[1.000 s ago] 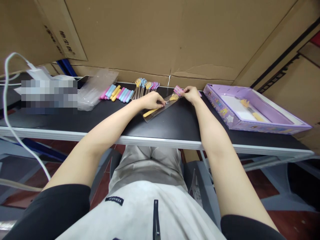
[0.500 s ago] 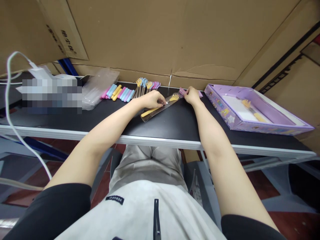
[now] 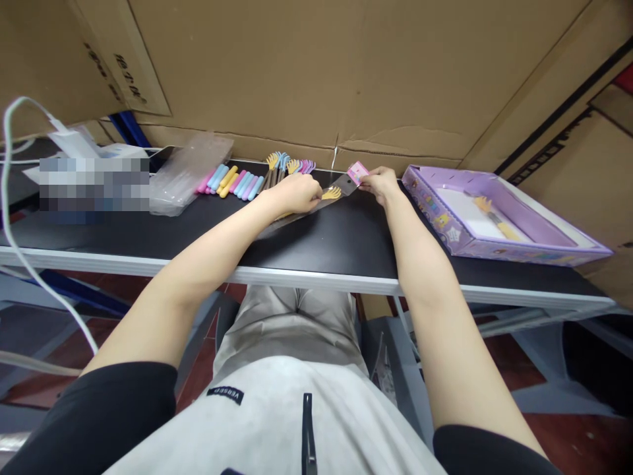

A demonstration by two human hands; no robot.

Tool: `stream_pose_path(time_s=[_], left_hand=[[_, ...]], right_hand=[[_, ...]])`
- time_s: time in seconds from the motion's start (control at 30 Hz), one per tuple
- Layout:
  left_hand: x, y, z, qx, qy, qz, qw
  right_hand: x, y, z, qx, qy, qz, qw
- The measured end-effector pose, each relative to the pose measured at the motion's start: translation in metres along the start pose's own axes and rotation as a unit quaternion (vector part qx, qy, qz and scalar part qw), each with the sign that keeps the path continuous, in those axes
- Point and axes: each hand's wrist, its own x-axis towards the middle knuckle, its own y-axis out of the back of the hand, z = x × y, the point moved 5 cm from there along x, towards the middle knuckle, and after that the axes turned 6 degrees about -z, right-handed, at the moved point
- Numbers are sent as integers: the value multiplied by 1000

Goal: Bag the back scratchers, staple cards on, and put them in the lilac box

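My left hand (image 3: 302, 192) is closed over a clear plastic sleeve with a yellow back scratcher (image 3: 331, 192) inside it. The yellow claw end shows past my fingers, while most of the handle is hidden under the hand. At the sleeve's far right end (image 3: 350, 185) is a small pink card (image 3: 357, 173). My right hand (image 3: 383, 185) pinches this card at its right edge. Behind my left hand lie several more back scratchers (image 3: 293, 166) with yellow, blue and purple claws. Their pink, blue and yellow handles (image 3: 231, 181) point left in a row.
To the right stands a purple open box (image 3: 445, 227) with a back scratcher (image 3: 497, 218) in it. A stack of clear plastic sleeves (image 3: 190, 175) lies at the left, near a white cable (image 3: 7, 171). Cardboard (image 3: 277, 72) walls the back of the black table (image 3: 341, 244).
The sleeve and back scratcher have shifted left with my left hand. The pink card has turned up into fuller view, and my right hand's fingers now hold its right side.
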Motion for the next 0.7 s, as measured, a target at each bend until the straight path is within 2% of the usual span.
stream_pose_path(time_s=[0.17,0.27,0.4,0.57,0.7], left_hand=[[10,2,5,-18,52,-10,998],[30,0,2,-72,78,-8,994],[64,-3,2,-137,138,28,980],[90,-18,18,-210,203,-1,956],[93,-26,28,-248,231,42,940]], right_hand=[[-4,-8,-5,29,3,-17,999],[-1,-11,-5,35,20,-26,999],[1,-11,-3,39,35,-34,998],[-4,-10,-6,24,41,-45,998],[-10,-11,-9,8,33,-31,999]])
